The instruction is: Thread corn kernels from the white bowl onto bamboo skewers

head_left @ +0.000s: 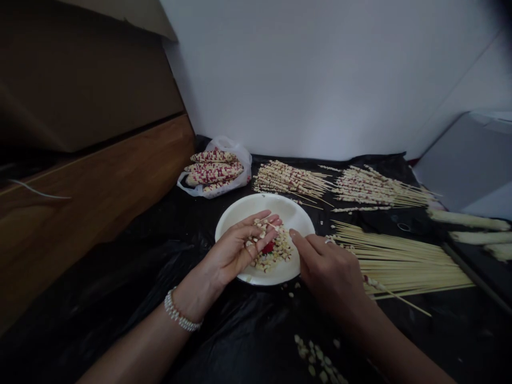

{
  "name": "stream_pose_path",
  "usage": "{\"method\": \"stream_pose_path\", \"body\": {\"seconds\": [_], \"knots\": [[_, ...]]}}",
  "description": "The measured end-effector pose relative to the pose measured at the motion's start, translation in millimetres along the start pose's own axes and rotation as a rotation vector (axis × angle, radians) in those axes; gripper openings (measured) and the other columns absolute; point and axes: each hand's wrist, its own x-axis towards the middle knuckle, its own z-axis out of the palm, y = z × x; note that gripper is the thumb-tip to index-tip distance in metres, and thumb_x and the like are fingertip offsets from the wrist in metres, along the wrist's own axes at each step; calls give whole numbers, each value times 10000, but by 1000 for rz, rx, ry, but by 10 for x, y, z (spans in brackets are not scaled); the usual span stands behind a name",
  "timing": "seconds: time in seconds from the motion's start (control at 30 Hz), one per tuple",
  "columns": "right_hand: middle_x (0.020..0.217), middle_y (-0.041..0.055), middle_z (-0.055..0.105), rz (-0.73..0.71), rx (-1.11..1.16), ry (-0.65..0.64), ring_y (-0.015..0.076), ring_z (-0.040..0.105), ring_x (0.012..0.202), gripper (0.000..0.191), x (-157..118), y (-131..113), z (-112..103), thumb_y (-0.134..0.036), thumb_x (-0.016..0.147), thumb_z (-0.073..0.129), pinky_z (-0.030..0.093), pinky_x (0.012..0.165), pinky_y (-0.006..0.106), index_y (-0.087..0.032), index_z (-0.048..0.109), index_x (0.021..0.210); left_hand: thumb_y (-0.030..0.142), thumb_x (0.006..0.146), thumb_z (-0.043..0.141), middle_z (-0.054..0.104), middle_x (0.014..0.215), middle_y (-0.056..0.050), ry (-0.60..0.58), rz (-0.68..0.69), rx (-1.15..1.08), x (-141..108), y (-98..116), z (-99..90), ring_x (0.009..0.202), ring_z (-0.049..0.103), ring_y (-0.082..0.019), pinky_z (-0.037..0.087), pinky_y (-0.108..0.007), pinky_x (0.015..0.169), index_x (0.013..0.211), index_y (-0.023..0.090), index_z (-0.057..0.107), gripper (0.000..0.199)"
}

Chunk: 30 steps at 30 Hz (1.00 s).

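Note:
My left hand (234, 250) is curled above a white paper plate (288, 207), with pale corn kernels (276, 252) lying among its fingers. More kernels and a small red piece (268, 247) fill the plate below. My right hand (328, 264) pinches at the plate's right side. A thin bamboo skewer (396, 300) with a few kernels runs from beneath that hand and seems held there. Speckled red-and-cream corn cobs (214, 170) lie in a white plastic bag (244, 160) beyond the plate.
Bundles of kernel-threaded skewers (290, 180) lie behind the plate, and a pile of bare skewers (400, 261) lies to the right. Black plastic sheeting (120, 288) covers the surface, with loose kernels (316, 360) near the front. A wooden cabinet (92, 176) stands at the left.

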Motion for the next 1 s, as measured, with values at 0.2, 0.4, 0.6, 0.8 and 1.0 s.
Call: {"method": "stream_pose_path", "body": {"seconds": [0.2,0.4,0.6,0.8,1.0], "knots": [[721,2,601,-13,4,7,122,505,571,317,11,-5,-13,-147,847,516,294,535,290,-143,620,1146,-58,729,581,679,1121,-115,-7,40,55,-5,-27,-14,1038,643,-185,512,-230,909,1080,130,651,404],[730,7,612,-18,19,31,125,514,574,324,24,-17,-26,-130,846,510,294,532,292,-134,618,1152,23,777,601,691,1078,-128,54,56,30,-3,-28,-11,1003,656,-185,527,-221,874,987,103,668,234],[739,3,615,-11,10,-1,136,528,577,331,11,-15,-27,-141,835,533,302,544,296,-144,619,1154,152,852,567,680,1104,-156,56,55,62,25,-30,-19,1039,641,-215,533,-276,884,1025,80,655,207],[719,4,605,-14,1,13,134,527,582,309,18,-17,-25,-141,842,523,306,550,292,-143,625,1134,145,863,534,626,1191,-214,63,-3,17,21,-9,-2,1113,600,-258,508,-320,934,1153,38,578,312],[712,8,602,-41,10,24,128,515,576,315,28,-25,-21,-107,845,480,311,550,289,-137,624,1123,54,808,578,628,1197,-194,40,18,100,-34,-11,28,1118,597,-246,495,-300,944,1163,65,585,355]]}}
